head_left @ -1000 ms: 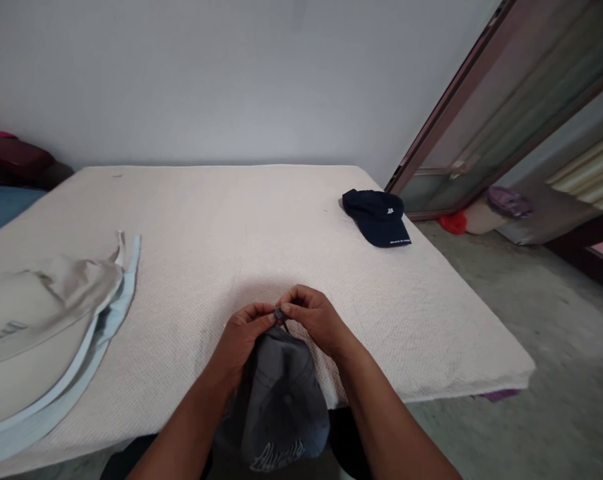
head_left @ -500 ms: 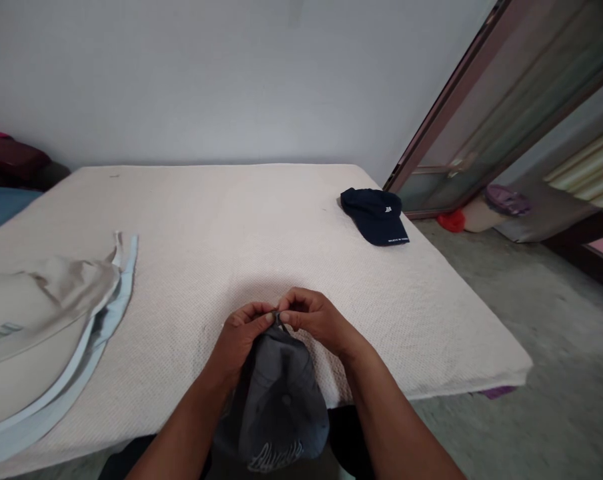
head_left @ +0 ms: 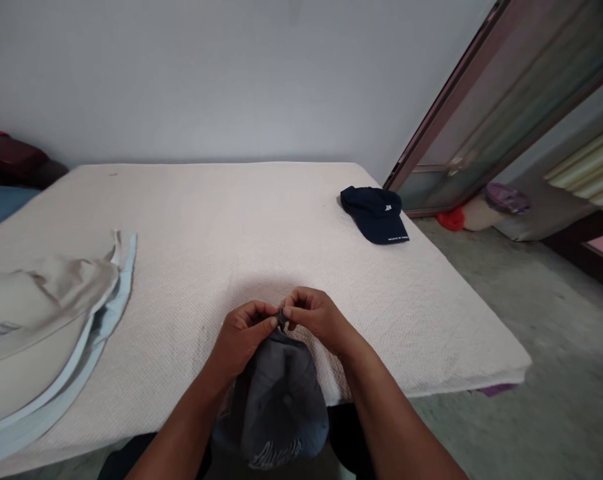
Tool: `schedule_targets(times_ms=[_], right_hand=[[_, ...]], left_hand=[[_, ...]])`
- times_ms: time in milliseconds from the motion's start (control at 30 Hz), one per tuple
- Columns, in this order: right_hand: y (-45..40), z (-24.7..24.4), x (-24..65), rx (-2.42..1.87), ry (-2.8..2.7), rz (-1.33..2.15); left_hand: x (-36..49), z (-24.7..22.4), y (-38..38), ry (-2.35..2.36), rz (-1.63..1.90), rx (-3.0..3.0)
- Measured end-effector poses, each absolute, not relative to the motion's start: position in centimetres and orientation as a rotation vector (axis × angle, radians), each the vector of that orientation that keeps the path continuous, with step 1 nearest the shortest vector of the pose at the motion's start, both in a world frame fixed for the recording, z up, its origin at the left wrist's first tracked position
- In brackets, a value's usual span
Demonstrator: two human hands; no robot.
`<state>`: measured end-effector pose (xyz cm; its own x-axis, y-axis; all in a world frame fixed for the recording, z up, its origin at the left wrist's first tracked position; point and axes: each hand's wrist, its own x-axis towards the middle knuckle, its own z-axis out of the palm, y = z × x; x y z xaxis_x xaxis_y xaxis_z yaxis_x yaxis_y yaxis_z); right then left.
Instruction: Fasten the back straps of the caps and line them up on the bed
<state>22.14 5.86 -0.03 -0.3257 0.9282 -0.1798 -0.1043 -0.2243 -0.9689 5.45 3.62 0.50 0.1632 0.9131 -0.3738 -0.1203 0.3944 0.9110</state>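
Observation:
A dark grey baseball cap (head_left: 284, 393) with pale stitched lettering hangs at the near edge of the table, its lettered front toward me. My left hand (head_left: 244, 333) pinches the cap's back strap between thumb and fingers. Close against it, my right hand (head_left: 311, 317) pinches the same strap from the right. The small dark strap end shows between the two sets of fingertips, and its fastening is too small to make out.
The table (head_left: 191, 227) has a white textured cover. A navy cap (head_left: 374, 213) lies at its far right. Stacked beige and pale blue caps (head_left: 36, 320) lie at the left. A wall (head_left: 221, 80) stands behind, and a bin (head_left: 501, 203) is on the floor at right.
My fingertips have shifted slightly at the strap, and more of its dark end shows between them. Both hands stay in nearly the same place, and the other caps have not moved.

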Motion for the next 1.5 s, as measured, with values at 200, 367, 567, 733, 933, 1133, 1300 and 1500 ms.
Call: schedule_targets(times_ms=[200, 367, 567, 733, 933, 1133, 1300, 1500], right_hand=[[5.8, -0.6, 22.0, -1.113, -1.311, 1.611], [5.7, -1.1, 21.9, -1.130, -1.337, 1.578], [5.6, -1.2, 21.9, -1.173, -1.358, 1.539], [5.6, -1.2, 21.8, -1.208, -1.371, 1.481], [5.6, -1.1, 21.8, -1.150, -1.298, 1.585], [5.5, -0.8, 21.6, -1.067, -1.088, 1.691], [5.5, -0.9, 21.4, -1.073, -1.053, 1.707], [5.5, -0.9, 21.0, -1.116, -1.050, 1.666]], left_hand=[[5.5, 0.4, 3.7, 1.160, 0.866, 0.884], [5.5, 0.4, 3.7, 1.157, 0.870, 0.897], [5.5, 0.1, 3.7, 1.120, 0.886, 0.944], [5.5, -0.2, 3.7, 1.169, 0.895, 1.011], [5.5, -0.7, 3.6, 1.209, 0.923, 1.065], [5.4, -0.6, 3.6, 1.208, 0.916, 1.109], [5.5, -0.3, 3.5, 1.279, 0.895, 1.133], [5.5, -0.2, 3.4, 1.362, 0.860, 1.066]])
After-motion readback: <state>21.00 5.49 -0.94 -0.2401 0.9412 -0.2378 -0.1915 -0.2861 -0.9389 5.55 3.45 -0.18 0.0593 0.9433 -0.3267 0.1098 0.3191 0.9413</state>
